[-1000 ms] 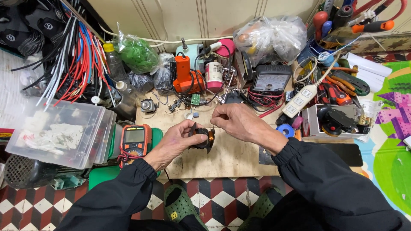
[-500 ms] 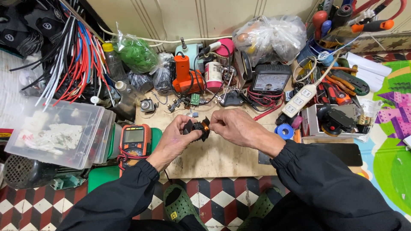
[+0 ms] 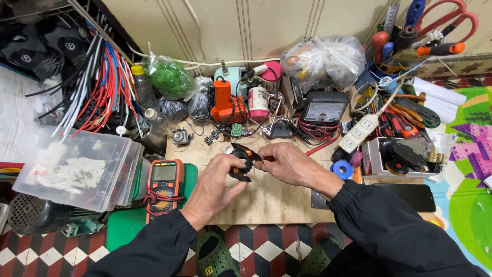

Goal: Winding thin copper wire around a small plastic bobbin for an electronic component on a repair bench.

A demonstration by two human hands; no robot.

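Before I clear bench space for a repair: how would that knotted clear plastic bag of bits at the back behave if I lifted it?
The clear plastic bag would likely be floppy: its thin film is wrinkled and slumps over the lumps inside. It seems light for its bulk, though what it holds is unclear. Since it leans among the tools in the holder, lifting it might nudge them.

An orange multimeter (image 3: pixel 164 190) with a small grey screen lies at the left edge of the table (image 3: pixel 277 200). A dark analogue meter (image 3: pixel 326 109) with a pale dial window stands at the back. A clear bag of green stuff (image 3: pixel 170 78) and a bigger clear bag (image 3: pixel 320 60) sit near the wall, and a clear plastic box (image 3: pixel 77 169) at far left
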